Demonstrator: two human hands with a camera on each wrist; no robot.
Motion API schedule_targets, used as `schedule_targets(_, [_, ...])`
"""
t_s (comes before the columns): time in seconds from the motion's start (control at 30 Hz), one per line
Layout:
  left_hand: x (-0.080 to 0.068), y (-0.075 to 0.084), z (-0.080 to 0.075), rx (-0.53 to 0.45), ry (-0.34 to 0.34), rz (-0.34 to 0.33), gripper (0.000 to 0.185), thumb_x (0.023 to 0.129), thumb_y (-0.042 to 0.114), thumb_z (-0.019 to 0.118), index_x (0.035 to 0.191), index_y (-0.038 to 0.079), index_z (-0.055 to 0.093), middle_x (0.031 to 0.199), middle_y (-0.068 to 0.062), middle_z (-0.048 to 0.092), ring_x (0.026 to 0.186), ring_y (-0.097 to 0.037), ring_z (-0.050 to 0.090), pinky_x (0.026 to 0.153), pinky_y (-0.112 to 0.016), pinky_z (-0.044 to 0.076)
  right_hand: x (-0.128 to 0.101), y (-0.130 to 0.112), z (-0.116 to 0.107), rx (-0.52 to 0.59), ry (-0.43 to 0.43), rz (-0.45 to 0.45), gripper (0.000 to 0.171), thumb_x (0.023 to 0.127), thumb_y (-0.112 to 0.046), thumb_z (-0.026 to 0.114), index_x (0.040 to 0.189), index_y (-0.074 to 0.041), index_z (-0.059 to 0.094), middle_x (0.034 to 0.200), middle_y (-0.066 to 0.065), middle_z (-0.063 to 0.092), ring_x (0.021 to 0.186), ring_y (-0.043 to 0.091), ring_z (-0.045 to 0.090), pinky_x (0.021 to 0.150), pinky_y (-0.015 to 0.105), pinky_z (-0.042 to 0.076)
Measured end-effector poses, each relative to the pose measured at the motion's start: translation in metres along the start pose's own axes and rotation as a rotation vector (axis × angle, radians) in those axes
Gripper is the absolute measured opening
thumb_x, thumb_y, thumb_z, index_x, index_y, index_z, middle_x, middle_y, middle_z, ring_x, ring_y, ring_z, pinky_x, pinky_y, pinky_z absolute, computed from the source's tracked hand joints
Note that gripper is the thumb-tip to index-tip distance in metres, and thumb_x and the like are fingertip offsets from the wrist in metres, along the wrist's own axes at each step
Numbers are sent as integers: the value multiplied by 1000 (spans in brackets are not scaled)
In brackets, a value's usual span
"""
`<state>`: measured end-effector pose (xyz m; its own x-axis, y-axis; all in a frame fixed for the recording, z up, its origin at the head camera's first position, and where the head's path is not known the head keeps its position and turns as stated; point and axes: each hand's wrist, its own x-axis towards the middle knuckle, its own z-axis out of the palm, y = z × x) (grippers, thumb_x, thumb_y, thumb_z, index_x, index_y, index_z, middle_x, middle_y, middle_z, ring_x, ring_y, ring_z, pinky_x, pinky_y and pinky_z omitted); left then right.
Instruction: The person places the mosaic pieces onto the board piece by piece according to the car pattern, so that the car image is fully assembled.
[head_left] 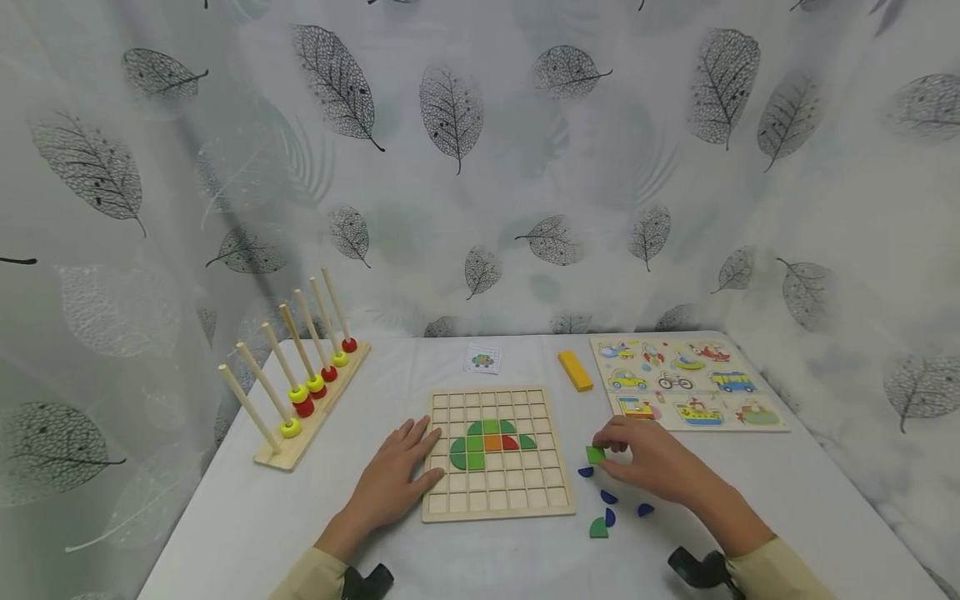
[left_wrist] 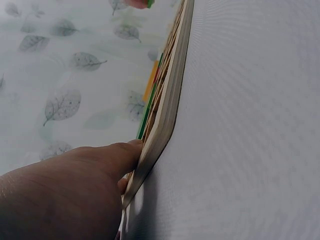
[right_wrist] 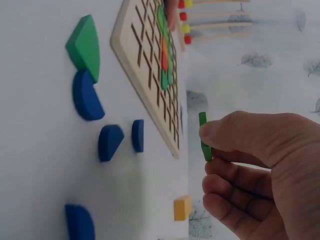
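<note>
I am pinching a small green square tile between the thumb and fingers of my right hand, holding it just above the table, right beside the right edge of the wooden grid board. My left hand is lying flat with fingers straight, pressing on the board's left edge. Loose blue pieces and a green quarter-round are lying near my right wrist.

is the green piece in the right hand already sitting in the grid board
No, the right hand pinches the green piece beside the grid board, clear of its squares.
</note>
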<state>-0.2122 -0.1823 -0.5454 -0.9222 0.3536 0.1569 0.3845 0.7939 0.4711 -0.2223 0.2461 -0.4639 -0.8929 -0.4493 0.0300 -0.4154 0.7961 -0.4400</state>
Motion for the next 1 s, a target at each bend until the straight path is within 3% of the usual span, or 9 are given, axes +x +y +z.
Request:
schedule_targets(0.53, [-1,0,0,1,-9,-14,66,106,43,70,160,9,55,173,-13,38,161,-39,27,131,-57,21,26,-28,7,-12,-8,-106,20,93,-20,88,111,-24,81,102,-19,65,92,5,60,79,27,59])
schedule_targets(1.0, [-1,1,-1,7,-10,-15,66,106,43,70,161,10,54,174,-12,37,162,-38,26,131,-57,21,51,-58,25,44,19,-188,21,93,-17,88,113,-19,80,101,-13,66,94,19,65,79,26,58])
